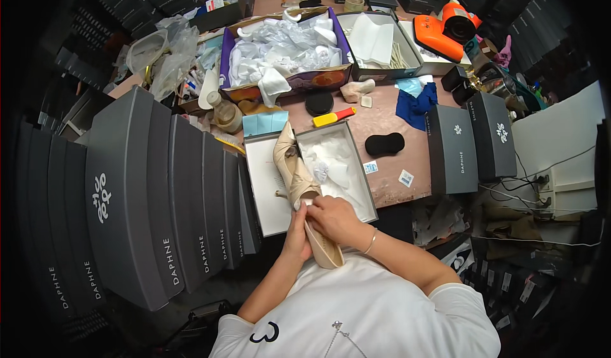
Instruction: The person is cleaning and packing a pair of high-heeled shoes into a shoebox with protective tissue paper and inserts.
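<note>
Left hand (296, 236) grips a beige shoe (326, 251); right hand (336, 219) closes over it. A slip could scuff it against the open box (363, 172) at twelve o'clock.

On the pinkish table (369, 124) we see a black oval pad (384, 144), a yellow-and-red tool (334, 117) near a round black disc (319, 103), and a crumpled navy cloth (417, 106). Behind them we find a purple carton (318, 80) full of crumpled white wrapping (280, 49) and, farther right, an orange device (438, 36). Dark-grey boxes (130, 199) stand upright in a row at our left.
</note>
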